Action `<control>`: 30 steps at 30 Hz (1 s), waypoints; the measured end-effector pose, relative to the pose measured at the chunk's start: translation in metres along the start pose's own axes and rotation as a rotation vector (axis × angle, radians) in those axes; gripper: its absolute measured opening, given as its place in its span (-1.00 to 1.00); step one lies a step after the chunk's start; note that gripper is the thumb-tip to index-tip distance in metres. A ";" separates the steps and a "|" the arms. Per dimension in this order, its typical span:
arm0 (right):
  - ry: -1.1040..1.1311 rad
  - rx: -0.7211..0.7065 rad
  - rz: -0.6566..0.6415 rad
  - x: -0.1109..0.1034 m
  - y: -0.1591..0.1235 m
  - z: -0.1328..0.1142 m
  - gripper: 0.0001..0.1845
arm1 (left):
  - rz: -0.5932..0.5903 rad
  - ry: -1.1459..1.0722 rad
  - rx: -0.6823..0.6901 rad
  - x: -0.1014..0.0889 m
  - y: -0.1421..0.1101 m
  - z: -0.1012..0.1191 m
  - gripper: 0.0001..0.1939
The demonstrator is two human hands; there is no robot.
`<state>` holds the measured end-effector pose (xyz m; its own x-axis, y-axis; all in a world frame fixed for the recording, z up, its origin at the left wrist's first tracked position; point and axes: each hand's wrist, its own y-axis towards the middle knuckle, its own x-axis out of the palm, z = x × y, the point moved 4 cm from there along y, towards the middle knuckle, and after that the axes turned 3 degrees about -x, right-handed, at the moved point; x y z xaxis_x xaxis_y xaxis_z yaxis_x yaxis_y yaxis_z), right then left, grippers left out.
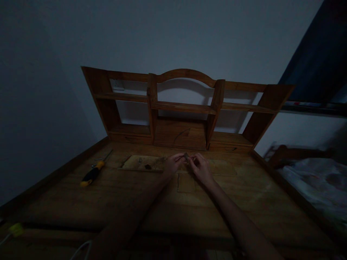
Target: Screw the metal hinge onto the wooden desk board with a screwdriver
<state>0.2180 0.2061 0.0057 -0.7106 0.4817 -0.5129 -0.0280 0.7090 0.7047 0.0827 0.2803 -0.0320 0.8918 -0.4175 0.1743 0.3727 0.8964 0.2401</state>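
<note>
My left hand [173,164] and my right hand [200,167] meet over the middle of the wooden desk [151,206]. Both are closed in a pinch on one small, narrow brownish piece [186,157], held tilted between the fingertips. The dim light hides what kind of piece it is. Just below the hands lies a small square of thin board [186,183]. Behind and under them, a long pale strip [141,162] with dark stains runs across the desk.
A screwdriver [93,175] with a black and yellow handle lies at the left, with small metal bits beside it. A wooden shelf unit [184,106] stands at the back against the wall. White cable [82,249] shows at the lower left; pale bedding [314,184] lies at the right.
</note>
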 end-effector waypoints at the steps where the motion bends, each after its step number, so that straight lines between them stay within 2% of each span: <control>1: -0.001 0.000 0.000 0.000 0.000 0.000 -0.84 | -0.010 -0.006 0.005 0.001 -0.001 0.001 -0.58; 10: 0.004 -0.017 -0.025 0.001 0.001 -0.005 -0.85 | -0.028 0.013 -0.029 0.003 -0.003 0.003 -0.58; 16: -0.008 -0.015 -0.015 0.001 0.000 -0.004 -0.86 | -0.038 -0.023 -0.003 0.004 -0.002 0.004 -0.58; 22: -0.018 -0.001 0.001 -0.001 -0.001 -0.004 -0.83 | 0.013 -0.041 -0.029 0.002 -0.001 -0.002 -0.55; 30: -0.005 0.032 -0.014 0.000 -0.003 -0.004 -0.83 | 0.008 -0.069 -0.025 0.002 -0.001 -0.002 -0.52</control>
<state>0.2154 0.2025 0.0055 -0.7065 0.4743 -0.5253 -0.0154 0.7318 0.6814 0.0843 0.2791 -0.0339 0.8754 -0.4188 0.2413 0.3727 0.9028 0.2144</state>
